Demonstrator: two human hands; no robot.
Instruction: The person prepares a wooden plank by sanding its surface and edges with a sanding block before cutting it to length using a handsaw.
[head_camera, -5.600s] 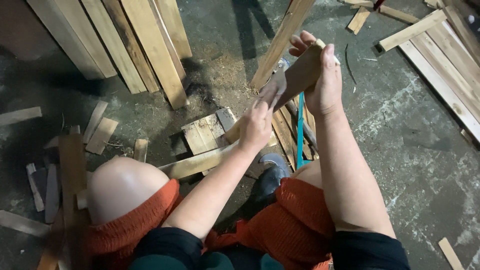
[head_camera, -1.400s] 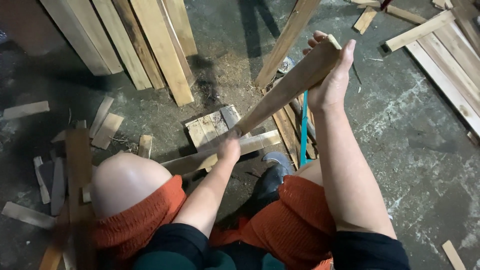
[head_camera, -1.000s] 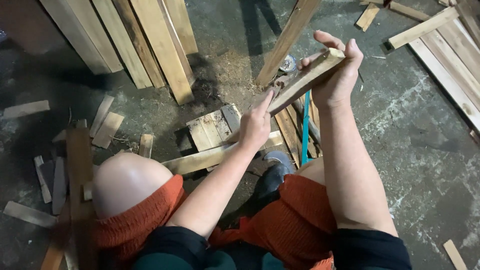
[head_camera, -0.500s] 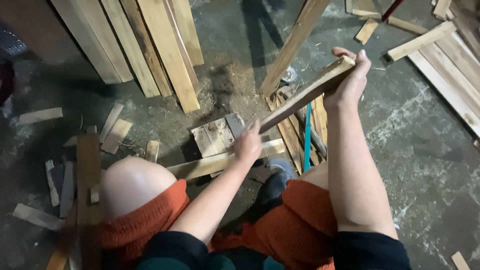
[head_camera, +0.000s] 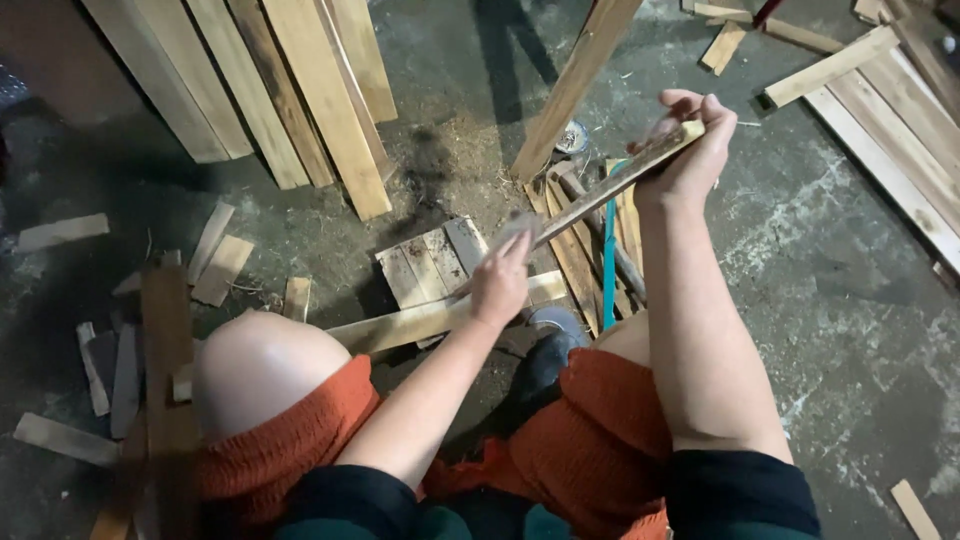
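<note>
My right hand (head_camera: 690, 150) grips the upper end of a long thin wooden slat (head_camera: 610, 185), which slants down to the left over my lap. My left hand (head_camera: 498, 285) is at the slat's lower end, with its fingers closed on a small greyish sheet (head_camera: 515, 228) pressed against the wood. The sheet is blurred. My bare left knee (head_camera: 260, 365) and orange shorts (head_camera: 590, 440) fill the bottom of the view.
Long planks (head_camera: 290, 90) lean at the upper left and one plank (head_camera: 575, 85) stands behind the slat. On the concrete floor lie a small slatted panel (head_camera: 430, 265), a long board (head_camera: 400, 325), a blue strip (head_camera: 607, 260), boards (head_camera: 900, 110) at right and scraps (head_camera: 220, 265) at left.
My left hand has slid down the slat from near the right hand to its lower end, after going back and forth along it. My right hand has kept hold of the top end.
</note>
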